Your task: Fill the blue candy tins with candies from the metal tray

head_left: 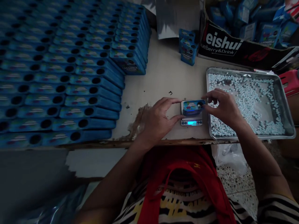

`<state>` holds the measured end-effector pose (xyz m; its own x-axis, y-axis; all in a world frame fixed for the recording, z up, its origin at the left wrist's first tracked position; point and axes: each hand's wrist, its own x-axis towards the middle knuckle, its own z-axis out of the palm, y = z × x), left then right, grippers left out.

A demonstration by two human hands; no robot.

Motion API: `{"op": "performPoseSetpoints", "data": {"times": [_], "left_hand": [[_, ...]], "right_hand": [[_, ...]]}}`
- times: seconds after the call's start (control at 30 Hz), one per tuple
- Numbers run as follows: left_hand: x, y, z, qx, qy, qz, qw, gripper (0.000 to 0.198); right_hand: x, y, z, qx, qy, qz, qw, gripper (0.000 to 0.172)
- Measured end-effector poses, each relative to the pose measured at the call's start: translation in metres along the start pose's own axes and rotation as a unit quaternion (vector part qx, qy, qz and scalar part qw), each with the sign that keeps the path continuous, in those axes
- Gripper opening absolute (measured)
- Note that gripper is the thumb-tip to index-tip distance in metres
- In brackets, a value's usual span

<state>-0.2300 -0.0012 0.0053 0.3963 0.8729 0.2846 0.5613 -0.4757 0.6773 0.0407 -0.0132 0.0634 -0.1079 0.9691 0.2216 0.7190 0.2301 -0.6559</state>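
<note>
A small blue candy box [190,107] stands on a compact digital scale [192,118] with a lit display. The round hole in its top shows something white inside. My left hand [162,116] is at the scale's left side, thumb and fingers spread apart with nothing between them. On the other side, my right hand [220,105] has its fingertips at the box's right end, near the hole; whether they pinch a candy is too small to tell. Right of the scale lies a metal tray [209,102] holding many pale blue round candies [247,99].
Rows of blue boxes [93,71] fill the table's left side. Two blue boxes [188,51] stand behind the scale. A black carton [238,46] of boxes is at the back right, with a red object [289,82] beyond the tray. The table's front edge [175,142] is worn.
</note>
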Motion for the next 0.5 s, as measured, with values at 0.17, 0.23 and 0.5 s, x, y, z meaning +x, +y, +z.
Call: {"op": "performPoseSetpoints", "data": {"times": [0.17,0.23,0.5], "left_hand": [[0.010,0.015,0.004,-0.006,0.010,0.021,1.000,0.051],[0.012,0.013,0.010,-0.023,0.015,0.033,0.999,0.051],[0.009,0.001,0.023,-0.068,0.030,0.003,0.997,0.065]], "right_hand": [[0.004,0.015,-0.016,0.033,0.164,0.063,0.984,0.013],[0.022,0.031,-0.017,0.042,0.189,0.062,0.979,0.010],[0.198,0.115,0.053,-0.097,0.117,-0.023,0.988,0.046]]}}
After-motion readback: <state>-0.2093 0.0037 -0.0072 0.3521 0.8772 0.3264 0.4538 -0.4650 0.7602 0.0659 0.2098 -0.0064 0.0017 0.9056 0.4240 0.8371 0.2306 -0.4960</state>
